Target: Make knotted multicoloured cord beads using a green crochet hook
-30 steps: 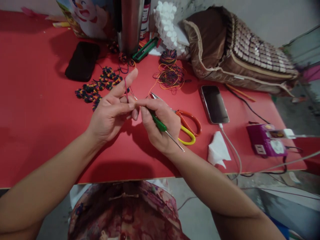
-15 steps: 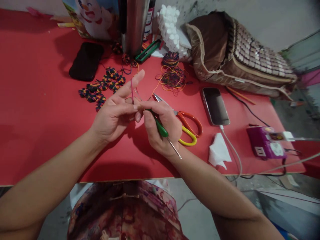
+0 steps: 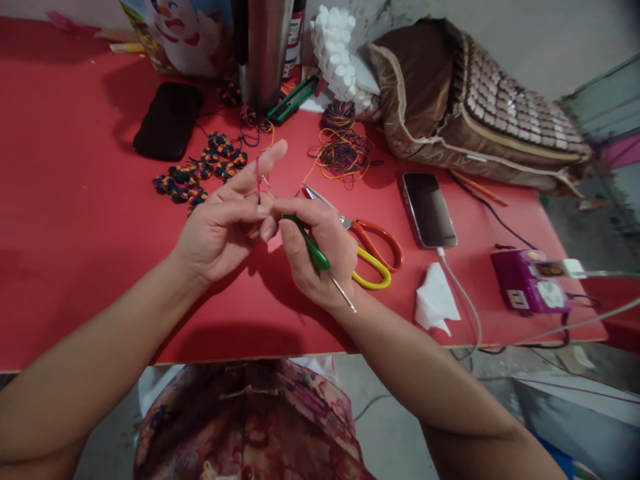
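Observation:
My right hand (image 3: 320, 247) grips a crochet hook (image 3: 316, 252) by its green handle, a metal end sticking out below toward the wrist. The hook's working tip is hidden behind the fingers. Thumb and fingers of my left hand (image 3: 225, 227) pinch thin yarn (image 3: 259, 177), which loops pink around the raised index finger. Both hands meet at the fingertips above the table. Behind the right hand lie scissors (image 3: 373, 240) with one red and one yellow handle. Small dark, orange and purple crocheted pieces (image 3: 200, 167) rest beyond the left hand. Loose multicoloured yarn (image 3: 345, 150) lies farther back.
On the red table (image 3: 90, 267) are a black phone (image 3: 169, 121), a charging phone (image 3: 429, 210), a crumpled tissue (image 3: 437, 300) and a purple power adapter (image 3: 527, 280). A steel flask (image 3: 267, 53), a green cutter (image 3: 293, 100) and a brown cushion (image 3: 480, 107) stand at the back.
Both hands shift slightly left in view, as does the whole scene. The fingertips move a little around the yarn; the grip on the hook stays the same.

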### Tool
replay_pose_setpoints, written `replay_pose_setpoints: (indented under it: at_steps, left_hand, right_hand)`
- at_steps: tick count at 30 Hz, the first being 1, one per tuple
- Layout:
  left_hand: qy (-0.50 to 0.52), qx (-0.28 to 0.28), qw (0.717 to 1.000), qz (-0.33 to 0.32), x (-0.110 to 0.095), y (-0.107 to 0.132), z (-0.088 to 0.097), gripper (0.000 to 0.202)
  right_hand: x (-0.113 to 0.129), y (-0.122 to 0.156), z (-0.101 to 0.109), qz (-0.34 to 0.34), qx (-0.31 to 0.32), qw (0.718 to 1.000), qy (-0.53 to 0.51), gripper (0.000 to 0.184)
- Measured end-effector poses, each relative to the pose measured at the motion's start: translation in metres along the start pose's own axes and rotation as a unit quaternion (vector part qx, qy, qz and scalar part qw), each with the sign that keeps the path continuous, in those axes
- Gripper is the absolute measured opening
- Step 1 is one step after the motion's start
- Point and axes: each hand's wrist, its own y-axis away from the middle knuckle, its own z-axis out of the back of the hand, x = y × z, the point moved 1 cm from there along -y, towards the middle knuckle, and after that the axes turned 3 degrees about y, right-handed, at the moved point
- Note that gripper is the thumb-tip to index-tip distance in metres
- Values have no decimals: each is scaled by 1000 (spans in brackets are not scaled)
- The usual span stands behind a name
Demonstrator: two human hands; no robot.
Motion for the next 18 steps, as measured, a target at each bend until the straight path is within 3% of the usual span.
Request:
replay_pose_setpoints:
  at_steps: [6, 12, 18]
  left_hand:
    - [-31, -9, 999, 7, -6, -1, 10, 69]
    - [-8, -21, 1000, 19, -9, 2, -1, 71]
    - [26, -9, 1000, 15, -10, 1, 1, 56]
  right_hand:
    - [0, 12, -4, -129, -53, 990, -19, 22]
    - [-8, 9, -10, -81, -81, 991, -73, 27]
    - [-4, 9, -9, -102, -94, 983, -121, 19]
